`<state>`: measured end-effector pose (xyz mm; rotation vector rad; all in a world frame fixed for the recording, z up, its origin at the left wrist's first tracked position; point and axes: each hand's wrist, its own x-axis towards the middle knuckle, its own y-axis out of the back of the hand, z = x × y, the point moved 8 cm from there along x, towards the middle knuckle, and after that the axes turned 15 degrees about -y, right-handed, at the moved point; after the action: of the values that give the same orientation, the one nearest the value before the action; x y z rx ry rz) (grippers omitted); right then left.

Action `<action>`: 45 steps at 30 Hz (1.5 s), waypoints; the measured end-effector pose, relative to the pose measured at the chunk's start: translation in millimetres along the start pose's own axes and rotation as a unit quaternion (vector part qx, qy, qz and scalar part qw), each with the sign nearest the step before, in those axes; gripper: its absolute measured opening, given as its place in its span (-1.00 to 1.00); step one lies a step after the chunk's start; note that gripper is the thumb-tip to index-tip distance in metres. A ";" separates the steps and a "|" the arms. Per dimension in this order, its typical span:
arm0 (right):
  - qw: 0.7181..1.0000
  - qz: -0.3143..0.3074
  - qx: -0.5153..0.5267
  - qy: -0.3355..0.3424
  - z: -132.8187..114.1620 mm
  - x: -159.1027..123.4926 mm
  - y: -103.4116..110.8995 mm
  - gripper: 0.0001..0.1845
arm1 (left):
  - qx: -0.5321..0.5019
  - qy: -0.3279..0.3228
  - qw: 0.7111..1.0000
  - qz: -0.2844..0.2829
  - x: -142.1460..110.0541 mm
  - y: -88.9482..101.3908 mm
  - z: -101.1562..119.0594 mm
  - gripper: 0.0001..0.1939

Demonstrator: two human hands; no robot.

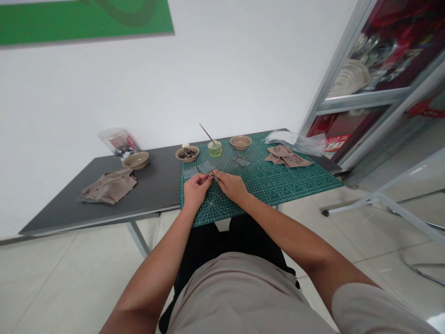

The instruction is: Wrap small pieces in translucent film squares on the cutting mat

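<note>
Over the near part of the green cutting mat point(264, 185), my left hand point(196, 189) and my right hand point(231, 186) meet, thumbs and fingertips pinched together. Between them is a small brownish piece point(210, 174), mostly covered by the fingers, too small to name. Just beyond the hands lie thin greyish see-through pieces point(206, 166), flat on the mat. A similar piece with a dark edge point(241, 161) rests to the right. Behind stands a clear cup point(214, 149) of yellowish liquid with a thin stick point(207, 133) leaning in it.
A bowl point(187, 154) holds dark bits; another brown bowl point(240, 142) stands right of the cup. On the grey table point(156, 185) are a brown cloth point(109, 185), a third bowl point(136, 160) and a tipped clear jar point(119, 143). Another cloth point(285, 156) and plastic bag point(309, 143) lie right.
</note>
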<state>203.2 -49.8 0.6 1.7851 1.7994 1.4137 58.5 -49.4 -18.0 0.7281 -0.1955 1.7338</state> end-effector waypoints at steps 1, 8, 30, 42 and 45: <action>1.000 0.005 0.000 -0.002 0.5 0.1 0.9 -0.57 | 0.000 0.002 1.000 0.000 0.3 -0.1 -0.5 -0.79; 0.999 -0.009 -0.028 0.024 -4.5 -2.5 -6.7 -0.56 | 0.087 -0.031 0.994 -0.053 4.2 -4.8 12.4 -0.88; 0.999 -0.004 -0.031 0.024 -2.2 -2.0 -10.3 -0.55 | 0.067 -0.023 0.997 -0.043 0.5 -2.6 13.9 -0.84; 0.998 -0.006 -0.038 0.044 -2.3 -3.4 -11.8 -0.54 | 0.045 -0.011 0.997 -0.064 4.8 -4.7 11.9 -0.87; 0.999 -0.003 -0.022 0.039 -2.3 -2.6 -8.1 -0.54 | -0.015 0.007 0.999 -0.049 2.7 -5.6 7.6 -0.82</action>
<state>196.9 -51.3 -5.4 1.7241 1.7959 1.5293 66.1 -49.3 -11.8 0.6917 -0.1736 1.6383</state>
